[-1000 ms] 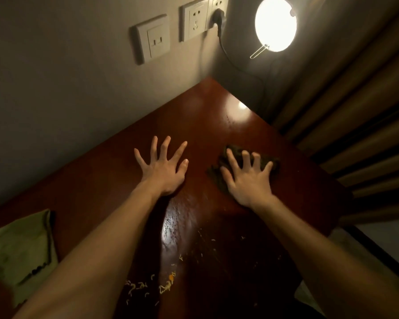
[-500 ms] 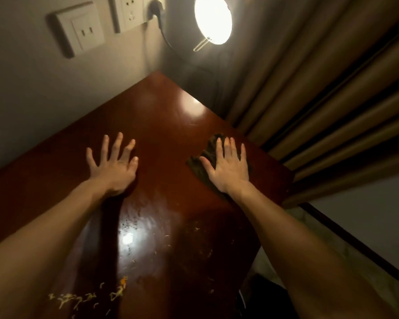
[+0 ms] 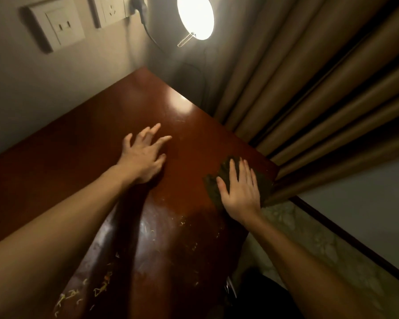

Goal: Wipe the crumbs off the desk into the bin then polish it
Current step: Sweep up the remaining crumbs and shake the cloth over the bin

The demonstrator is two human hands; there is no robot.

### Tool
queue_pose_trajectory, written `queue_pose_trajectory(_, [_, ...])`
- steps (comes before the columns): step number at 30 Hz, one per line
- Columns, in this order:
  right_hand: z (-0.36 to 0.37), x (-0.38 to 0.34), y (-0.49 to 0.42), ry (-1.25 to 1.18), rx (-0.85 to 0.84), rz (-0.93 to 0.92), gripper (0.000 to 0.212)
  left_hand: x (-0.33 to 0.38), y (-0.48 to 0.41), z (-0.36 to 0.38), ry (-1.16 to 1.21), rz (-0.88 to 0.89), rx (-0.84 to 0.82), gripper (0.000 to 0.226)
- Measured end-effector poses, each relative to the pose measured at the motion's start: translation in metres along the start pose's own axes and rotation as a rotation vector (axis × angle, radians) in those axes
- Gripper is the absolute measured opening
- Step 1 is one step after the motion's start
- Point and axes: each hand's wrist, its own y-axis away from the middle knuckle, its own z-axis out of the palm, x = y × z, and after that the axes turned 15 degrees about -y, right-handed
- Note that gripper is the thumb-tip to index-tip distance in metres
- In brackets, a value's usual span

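The glossy red-brown desk (image 3: 83,157) fills the middle of the view. My right hand (image 3: 240,192) lies flat, fingers together, pressing a dark cloth (image 3: 213,188) against the desk near its right edge. My left hand (image 3: 145,155) rests on the desk's middle with fingers spread and nothing in it. Pale crumbs (image 3: 99,288) lie scattered near the desk's near edge, with a few more specks (image 3: 182,223) just below my right hand. A dark shape (image 3: 260,293) sits on the floor under the desk's right edge; I cannot tell whether it is the bin.
A lit round lamp (image 3: 196,17) glows above the desk's far corner, its cable (image 3: 152,38) plugged into wall sockets (image 3: 62,24). Tan curtains (image 3: 320,93) hang close along the desk's right side. Patterned floor (image 3: 320,245) shows at the right.
My right hand has slid the dark cloth rightward to the desk's right edge. My left hand has lifted its fingers slightly and turned. The view has shifted right.
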Motion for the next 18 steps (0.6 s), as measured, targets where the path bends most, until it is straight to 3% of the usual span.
queue_pose_trajectory(6, [-0.017,0.035,-0.047,-0.029,0.012,0.033,0.072,0.07,-0.018,0.002,-0.085,0.069,-0.252,0.072])
queue_pose_trajectory(9, [-0.002,0.025,-0.019,-0.079,0.099,0.123,0.066,0.073,-0.014,0.006,-0.116,0.041,-0.254,0.075])
queue_pose_trajectory(12, [0.005,0.021,0.006,-0.091,0.128,0.096,0.062,0.072,-0.012,0.009,-0.103,0.034,-0.254,0.075])
queue_pose_trajectory(15, [-0.008,0.035,-0.012,-0.04,0.106,0.067,0.061,0.073,-0.014,0.008,-0.1,0.035,-0.256,0.075])
queue_pose_trajectory(18, [-0.015,0.044,-0.034,-0.03,0.172,0.198,0.063,0.075,-0.017,0.011,-0.092,0.04,-0.242,0.075])
